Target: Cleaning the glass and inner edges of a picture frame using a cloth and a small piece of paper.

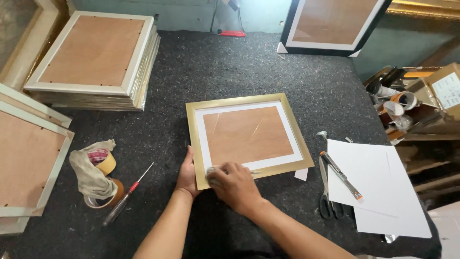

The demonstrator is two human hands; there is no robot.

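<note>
A gold picture frame (292,125) lies flat on the dark felt table, with a white mat and a brown board under glass. My left hand (187,175) grips the frame's near left corner. My right hand (235,184) presses a small pale cloth (211,170) onto the glass at the near edge. The fingers cover most of the cloth.
A stack of white frames (96,62) sits far left, more frames (28,158) at the left edge. Tape rolls with a rag (96,175) and a screwdriver (127,194) lie near left. Scissors (326,194), a utility knife (341,175) and white sheets (383,192) lie right. A black frame (335,26) leans far back.
</note>
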